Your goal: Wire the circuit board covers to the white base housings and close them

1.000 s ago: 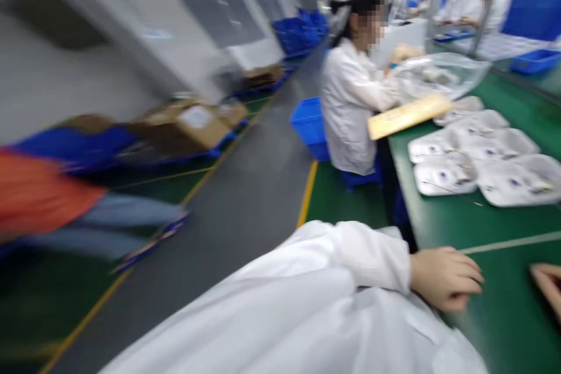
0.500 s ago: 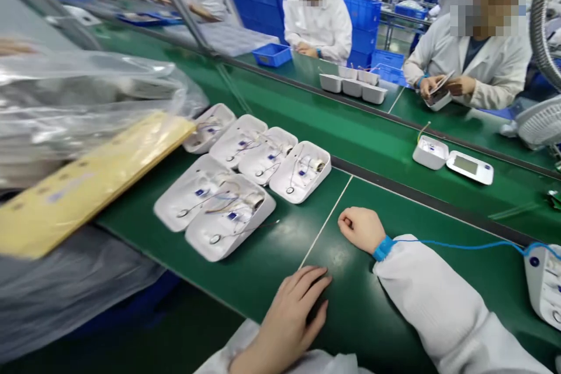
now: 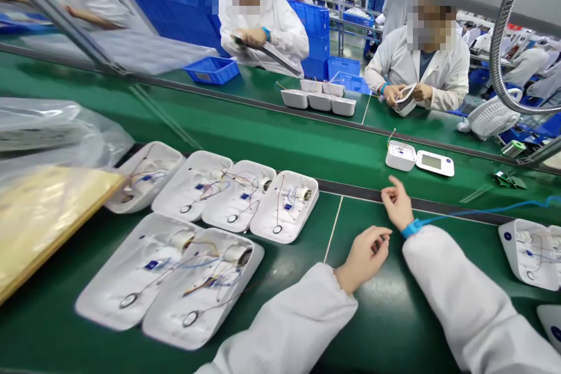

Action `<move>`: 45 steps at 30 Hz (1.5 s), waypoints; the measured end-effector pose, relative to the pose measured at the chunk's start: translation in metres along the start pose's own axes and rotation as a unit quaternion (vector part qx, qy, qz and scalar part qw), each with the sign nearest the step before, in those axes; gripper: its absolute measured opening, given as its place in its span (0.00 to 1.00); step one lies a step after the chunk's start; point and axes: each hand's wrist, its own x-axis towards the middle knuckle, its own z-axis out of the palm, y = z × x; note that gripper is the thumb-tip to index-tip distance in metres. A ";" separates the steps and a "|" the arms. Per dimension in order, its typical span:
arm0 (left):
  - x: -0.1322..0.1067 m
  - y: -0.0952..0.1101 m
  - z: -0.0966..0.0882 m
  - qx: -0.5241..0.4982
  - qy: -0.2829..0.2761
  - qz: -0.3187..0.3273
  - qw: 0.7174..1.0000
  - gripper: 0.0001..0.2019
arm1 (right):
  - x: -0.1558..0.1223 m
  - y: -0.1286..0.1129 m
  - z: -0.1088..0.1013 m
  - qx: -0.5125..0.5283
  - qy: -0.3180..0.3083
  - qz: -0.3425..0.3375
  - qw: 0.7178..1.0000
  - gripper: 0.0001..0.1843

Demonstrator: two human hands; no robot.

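Note:
My left hand (image 3: 363, 257) is above the green bench (image 3: 390, 327), fingers loosely bent and parted, with nothing in it. Just beyond it, my right hand (image 3: 398, 204), wearing a blue wrist strap (image 3: 412, 228), reaches toward the bench's dark rear edge, index finger stretched out and no object held. Nearest on the left is an open white plastic housing (image 3: 302, 228) with thin wires and a small blue board inside. Two larger-looking housings, one of them the closer wired housing (image 3: 169, 310), lie side by side in front of that row.
A green belt (image 3: 263, 137) runs behind the bench, carrying a white housing (image 3: 401, 160) and a display cover (image 3: 435, 163). More white housings (image 3: 526, 272) stand at right. Yellow sheets (image 3: 44, 210) and clear plastic (image 3: 56, 123) lie left. Co-workers sit across the belt.
The view has swung right and closer to the bench. My left hand has lifted from lying flat and moved forward beside the right. My right hand has gone from curled to finger extended, farther forward.

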 end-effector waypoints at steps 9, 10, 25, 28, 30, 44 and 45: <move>-0.003 -0.004 -0.014 -0.012 -0.010 0.027 1.000 0.11 | 0.103 -0.004 -0.053 -0.108 0.022 0.087 0.990 0.17; -0.002 -0.004 -0.017 -0.006 0.006 0.031 0.999 0.11 | 0.095 -0.006 -0.057 -0.114 0.023 0.080 0.990 0.20; 0.008 -0.022 -0.037 0.215 -0.146 0.030 0.965 0.19 | -0.081 0.021 -0.127 -0.078 -0.136 -0.036 0.987 0.19; 0.004 -0.013 -0.030 0.235 -0.178 0.031 0.955 0.16 | -0.010 0.034 -0.131 -0.189 -0.044 -0.037 0.980 0.29; 0.000 -0.008 -0.022 0.241 -0.193 0.024 0.951 0.17 | 0.045 0.045 -0.131 -0.294 -0.031 -0.051 0.954 0.38; -0.026 -0.002 -0.026 0.185 -0.130 -0.019 0.974 0.14 | 0.128 0.051 -0.101 -0.455 -0.088 -0.003 0.886 0.23; -0.026 -0.004 -0.026 0.176 -0.115 -0.017 0.977 0.13 | 0.127 0.051 -0.100 -0.450 -0.090 -0.006 0.889 0.28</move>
